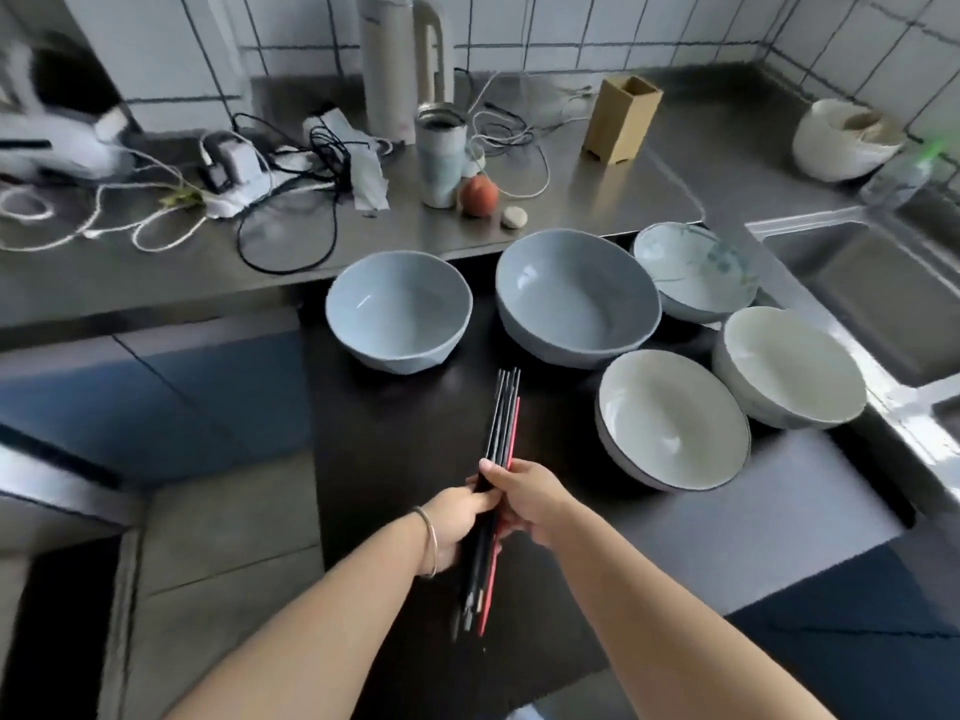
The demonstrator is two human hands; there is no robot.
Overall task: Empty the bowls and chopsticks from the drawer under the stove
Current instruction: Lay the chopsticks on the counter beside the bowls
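Stainless steel runs the length of a kitchen table (597,163) backed by white wall tiles, seen from above through a wide-angle head camera. A dark glossy cooktop surface (395,423) lies in the middle of the view, and five empty bowls stand on it. At the back left sits a blue-grey bowl (399,311); to its right is a larger blue-grey bowl (576,297), and just beyond that a white bowl with a green leaf pattern (693,270). Nearer the viewer are two cream-white bowls, one with a dark rim (672,419) and a second one (789,365) at the far right beside a steel sink (872,293). Both bare hands meet low in the centre, over the cooktop. The left hand (457,519), with a thin bangle (430,543) on its wrist, is curled around a bundle of chopsticks (500,423), mostly black with one red pair. The right hand (530,493) closes on the same bundle from the other side, thumb on top. The chopsticks point away from the viewer, towards the gap between the two blue-grey bowls, with their near ends sticking out below the hands. Farther back on the table lie tangled white and black cables (171,200), a white electric kettle (402,65), a steel tumbler (441,155), a peach (479,195), a tan wooden holder (622,119) and a white pot (844,140).
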